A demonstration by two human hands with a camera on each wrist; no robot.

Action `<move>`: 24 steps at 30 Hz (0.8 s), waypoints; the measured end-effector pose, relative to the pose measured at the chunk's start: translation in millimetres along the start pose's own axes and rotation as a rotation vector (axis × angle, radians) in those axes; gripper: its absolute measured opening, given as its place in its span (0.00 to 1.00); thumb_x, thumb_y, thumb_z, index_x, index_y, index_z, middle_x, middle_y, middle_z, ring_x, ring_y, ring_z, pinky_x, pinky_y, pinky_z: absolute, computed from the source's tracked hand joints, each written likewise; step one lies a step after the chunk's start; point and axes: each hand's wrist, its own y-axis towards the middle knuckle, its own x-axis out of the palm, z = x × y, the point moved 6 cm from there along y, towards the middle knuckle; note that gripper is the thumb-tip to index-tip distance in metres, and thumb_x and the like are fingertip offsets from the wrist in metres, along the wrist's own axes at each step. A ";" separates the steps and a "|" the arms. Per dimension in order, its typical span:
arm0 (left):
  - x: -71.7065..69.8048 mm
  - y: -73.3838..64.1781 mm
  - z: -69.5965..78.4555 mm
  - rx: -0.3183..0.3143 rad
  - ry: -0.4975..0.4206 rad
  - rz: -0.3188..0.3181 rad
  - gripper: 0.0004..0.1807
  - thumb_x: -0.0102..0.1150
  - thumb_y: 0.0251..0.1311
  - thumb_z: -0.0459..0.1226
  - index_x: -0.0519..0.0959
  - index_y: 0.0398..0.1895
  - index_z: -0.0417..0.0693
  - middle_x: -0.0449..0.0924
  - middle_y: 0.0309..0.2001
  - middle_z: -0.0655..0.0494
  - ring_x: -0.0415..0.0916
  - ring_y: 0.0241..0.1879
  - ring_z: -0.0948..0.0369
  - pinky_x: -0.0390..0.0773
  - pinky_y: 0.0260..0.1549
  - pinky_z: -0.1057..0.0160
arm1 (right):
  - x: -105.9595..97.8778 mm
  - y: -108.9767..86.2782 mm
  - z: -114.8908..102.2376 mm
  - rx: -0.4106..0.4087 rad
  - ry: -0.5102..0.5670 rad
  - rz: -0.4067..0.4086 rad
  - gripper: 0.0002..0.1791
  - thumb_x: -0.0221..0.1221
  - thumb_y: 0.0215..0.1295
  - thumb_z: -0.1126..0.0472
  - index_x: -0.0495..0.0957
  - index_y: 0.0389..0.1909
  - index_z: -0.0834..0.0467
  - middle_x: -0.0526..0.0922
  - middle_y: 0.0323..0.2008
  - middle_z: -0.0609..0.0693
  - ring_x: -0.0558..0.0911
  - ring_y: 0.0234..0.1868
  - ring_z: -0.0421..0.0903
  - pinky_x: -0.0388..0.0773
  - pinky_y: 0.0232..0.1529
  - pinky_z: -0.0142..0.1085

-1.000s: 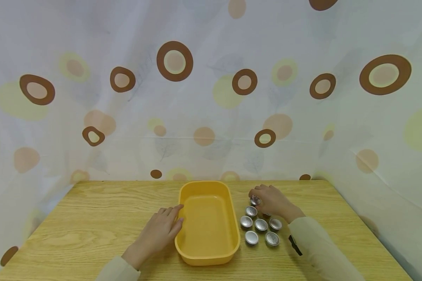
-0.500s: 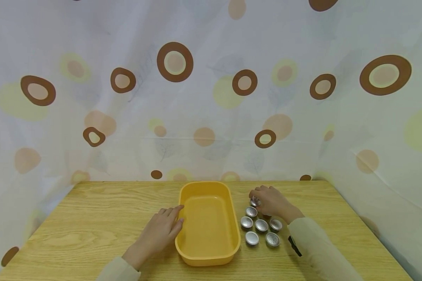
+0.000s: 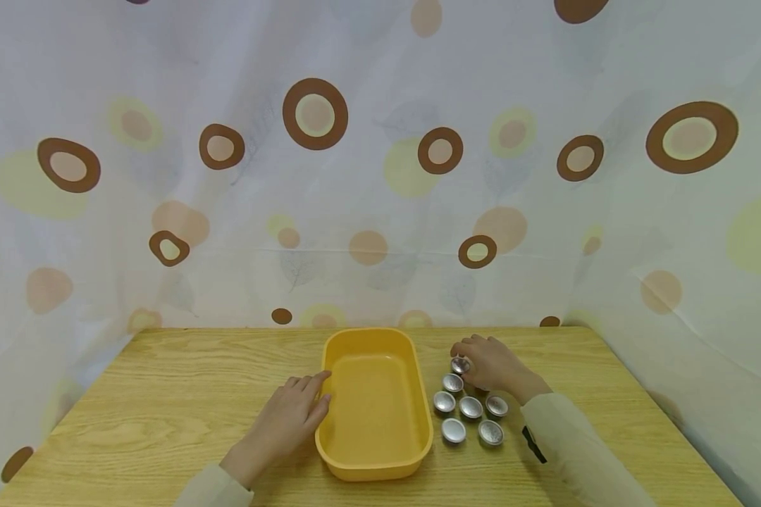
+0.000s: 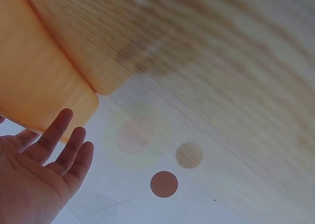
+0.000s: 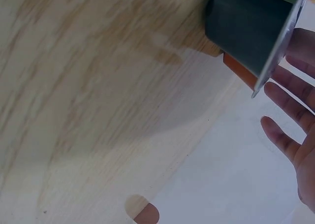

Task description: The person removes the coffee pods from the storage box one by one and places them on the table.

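At the far end of a group of coffee capsules, my right hand pinches a silver-topped coffee capsule between thumb and fingers. Up close in the right wrist view, a dark capsule shows its side and rim, with an orange one partly hidden behind it. The other fingers there are extended. My left hand rests on the left rim of a yellow tray, its fingers fairly straight. In the left wrist view those fingers overlap the tray's outer wall.
Several more foil-lidded capsules stand between the tray and my right forearm, one partly covered by that hand. Everything is on a wooden table. A patterned curtain closes off the back and sides. A black strap hangs at my right sleeve.
Hardly anything differs: both hands keep their places, the right at the far capsule and the left on the tray rim. The view has shifted very slightly.
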 end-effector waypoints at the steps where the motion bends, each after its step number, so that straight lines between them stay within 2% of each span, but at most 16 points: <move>1: 0.2 0.1 -0.1 -0.001 0.001 -0.001 0.23 0.42 0.67 0.46 0.67 0.61 0.47 0.76 0.51 0.52 0.71 0.52 0.53 0.71 0.49 0.51 | -0.6 -0.1 -0.4 -0.001 0.000 -0.001 0.18 0.65 0.49 0.62 0.77 0.44 0.54 0.79 0.41 0.48 0.76 0.47 0.52 0.68 0.51 0.57; 13: 0.5 0.6 -1.1 0.013 0.025 0.019 0.23 0.43 0.67 0.45 0.68 0.60 0.46 0.77 0.50 0.53 0.71 0.50 0.54 0.72 0.46 0.53 | -10.5 -3.6 -2.7 -0.050 -0.015 0.027 0.21 0.66 0.47 0.62 0.76 0.46 0.56 0.79 0.44 0.50 0.75 0.47 0.52 0.69 0.48 0.55; 24: -3.9 2.2 1.5 0.048 0.076 0.053 0.23 0.45 0.65 0.46 0.68 0.60 0.46 0.77 0.50 0.51 0.72 0.50 0.53 0.73 0.44 0.54 | -37.4 -18.1 -15.0 -0.138 -0.097 0.167 0.20 0.66 0.48 0.58 0.77 0.44 0.54 0.80 0.43 0.49 0.77 0.45 0.51 0.74 0.42 0.51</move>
